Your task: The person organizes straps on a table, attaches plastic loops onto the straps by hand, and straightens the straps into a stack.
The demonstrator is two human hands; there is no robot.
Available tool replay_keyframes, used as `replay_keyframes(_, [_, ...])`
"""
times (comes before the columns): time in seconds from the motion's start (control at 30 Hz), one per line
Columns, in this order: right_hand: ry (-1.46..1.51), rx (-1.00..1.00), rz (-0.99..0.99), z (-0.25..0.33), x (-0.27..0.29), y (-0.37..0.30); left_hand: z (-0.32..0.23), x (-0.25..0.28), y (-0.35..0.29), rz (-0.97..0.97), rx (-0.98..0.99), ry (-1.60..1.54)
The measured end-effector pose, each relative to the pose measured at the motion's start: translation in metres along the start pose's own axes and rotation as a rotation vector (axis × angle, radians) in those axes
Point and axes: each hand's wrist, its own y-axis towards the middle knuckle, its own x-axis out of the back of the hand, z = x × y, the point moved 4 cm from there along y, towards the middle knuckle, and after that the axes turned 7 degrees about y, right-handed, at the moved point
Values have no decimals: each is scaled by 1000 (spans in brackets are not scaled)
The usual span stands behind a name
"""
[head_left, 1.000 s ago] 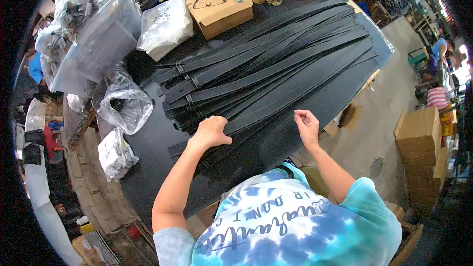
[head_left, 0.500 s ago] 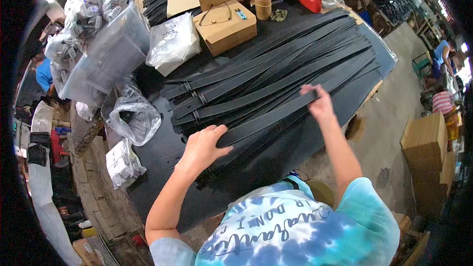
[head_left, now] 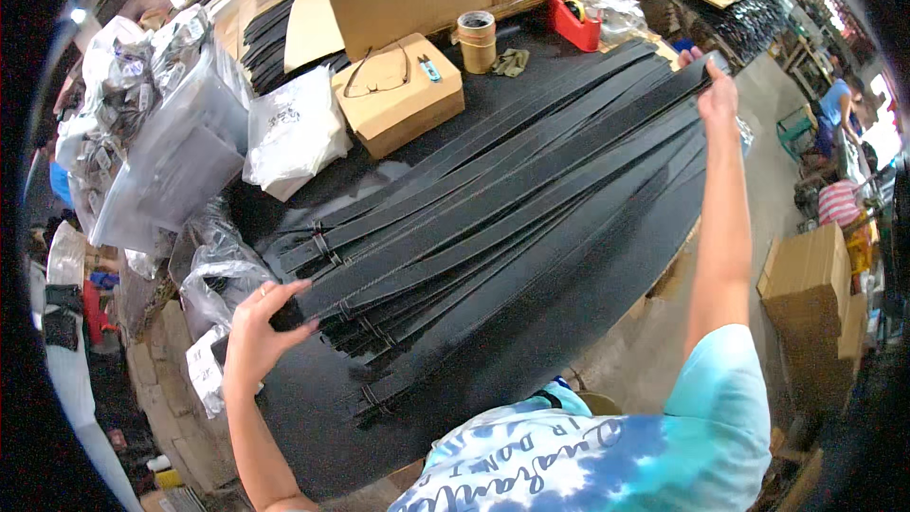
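Long black belts (head_left: 531,190) lie in bundles across a dark table, slanting from near left to far right. My right hand (head_left: 718,100) is closed around the far right end of a belt, raised slightly at that end. At the opposite end of the pile, my left hand (head_left: 261,337) has thumb and fingers spread, close beside the belt tips. Whether it touches them I cannot tell. Thin dark ties (head_left: 325,245) bind several bundles near their left ends. One tied bundle (head_left: 374,400) lies apart, closer to me.
Behind the belts are a cardboard box (head_left: 403,109) with eyeglasses and small blue snips on it, a tape roll stack (head_left: 477,43), and a red tape dispenser (head_left: 574,27). Plastic bags (head_left: 296,142) crowd the left. Cartons (head_left: 806,275) stand on the floor at right, with people beyond.
My right hand has moved up and right to the far belt ends. My left hand has shifted left, past the near ends. The view has shifted too.
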Motion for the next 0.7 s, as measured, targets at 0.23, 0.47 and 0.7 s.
replay_keyframes(0.23, [-457, -104, -241, -46, 67, 78, -1, -64, 79, 63, -86, 16])
replay_keyframes(0.47, [-649, -116, -82, -117, 61, -65, 24, -115, 112, 219, -26, 288])
replay_keyframes(0.7, [-745, -226, 197, -135, 46, -234, -36, -62, 80, -89, -211, 191])
